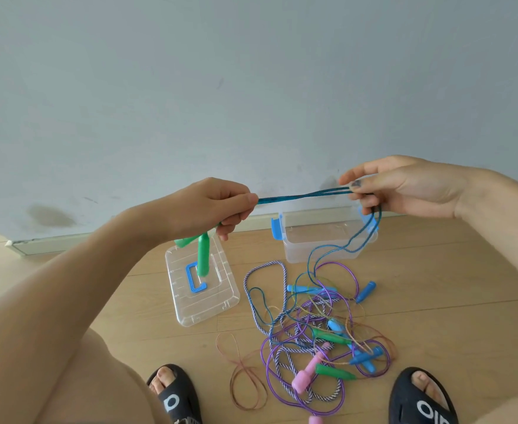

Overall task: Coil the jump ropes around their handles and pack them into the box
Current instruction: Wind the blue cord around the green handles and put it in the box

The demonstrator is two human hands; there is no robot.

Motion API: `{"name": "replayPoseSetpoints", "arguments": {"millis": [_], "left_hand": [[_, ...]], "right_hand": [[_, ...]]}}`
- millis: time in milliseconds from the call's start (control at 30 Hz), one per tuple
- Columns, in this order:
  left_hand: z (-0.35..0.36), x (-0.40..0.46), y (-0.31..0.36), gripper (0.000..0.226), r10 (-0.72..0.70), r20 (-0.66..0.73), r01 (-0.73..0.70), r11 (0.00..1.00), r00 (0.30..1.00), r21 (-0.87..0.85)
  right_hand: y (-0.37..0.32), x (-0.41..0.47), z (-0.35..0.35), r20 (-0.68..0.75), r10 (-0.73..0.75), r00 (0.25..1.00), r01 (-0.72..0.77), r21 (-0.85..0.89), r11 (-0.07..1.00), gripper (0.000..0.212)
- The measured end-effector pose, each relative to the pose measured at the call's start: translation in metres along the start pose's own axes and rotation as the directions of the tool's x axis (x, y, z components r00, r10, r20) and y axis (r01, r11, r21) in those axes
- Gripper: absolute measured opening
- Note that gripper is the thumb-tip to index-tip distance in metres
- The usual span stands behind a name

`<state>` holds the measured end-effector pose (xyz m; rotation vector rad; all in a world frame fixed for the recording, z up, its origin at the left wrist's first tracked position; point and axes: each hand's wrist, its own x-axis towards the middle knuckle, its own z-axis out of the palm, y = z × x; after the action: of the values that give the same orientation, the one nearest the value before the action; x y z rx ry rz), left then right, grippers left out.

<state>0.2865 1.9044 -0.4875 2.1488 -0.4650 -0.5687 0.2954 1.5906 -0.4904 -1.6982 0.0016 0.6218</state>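
A pale grey wall (251,87) and a light wooden plank floor (435,286) frame a person seated with black sandals (420,399) either side of the work. On the floor at the far right stands the open clear plastic storage box with blue latches (325,240), holding no rope so far; its clear lid with a blue handle (201,289) lies to the left. Nearer lies a tangled heap of jump ropes (316,341) in purple, striped and amber cord with blue, green and pink handles. The left hand (212,209) is curled round a pair of green plastic handles (203,255) that hang below it, gripping the doubled blue glittery rope (303,196) where it leaves them; the right hand (404,186) pinches the same rope, held taut between the two, its slack trailing down into the heap. To coil well, the person would likely keep both strands together and tense, winding them snugly round the handles while drawing the tail free of the tangle.
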Motion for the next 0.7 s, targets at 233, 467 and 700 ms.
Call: {"name": "replayPoseSetpoints", "arguments": {"millis": [233,467,700], "left_hand": [[0.003,0.002,0.003,0.041,0.010,-0.006,-0.010,1.000,1.000,-0.016],[0.012,0.004,0.009,0.039,0.024,0.025,-0.024,1.000,0.999,0.007],[0.014,0.005,0.011,0.037,0.018,0.031,-0.020,0.999,0.999,0.049]], "right_hand": [[-0.001,-0.001,0.026,0.087,0.004,0.996,0.001,-0.053,0.999,0.040],[-0.001,-0.001,0.045,0.115,-0.028,0.993,0.021,0.062,0.998,0.044],[-0.001,0.003,0.062,0.083,-0.066,0.994,0.060,0.070,0.996,0.029]]}}
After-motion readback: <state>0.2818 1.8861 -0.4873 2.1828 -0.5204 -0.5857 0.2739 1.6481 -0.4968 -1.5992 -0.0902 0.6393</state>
